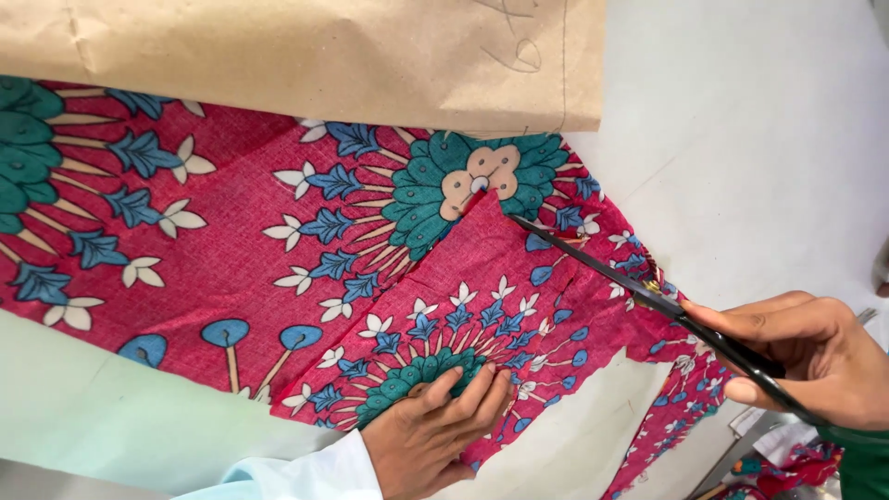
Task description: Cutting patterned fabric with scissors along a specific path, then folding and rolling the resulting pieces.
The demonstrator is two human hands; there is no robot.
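A red fabric (231, 250) printed with blue flowers and teal medallions lies spread across a white table (741, 120). My left hand (435, 431), in a pale blue sleeve, presses flat on the fabric's near edge over a teal motif. My right hand (815, 356) grips black scissors (639, 292) whose blades point up-left. The tips sit in the fabric near a teal and peach flower (477, 181), along a cut line. A brown paper pattern (306, 56) covers the fabric's far edge.
The table's right edge drops off near my right hand, where cut red fabric scraps (787, 468) hang and lie below. A pale green surface (102, 407) shows under the fabric at the near left.
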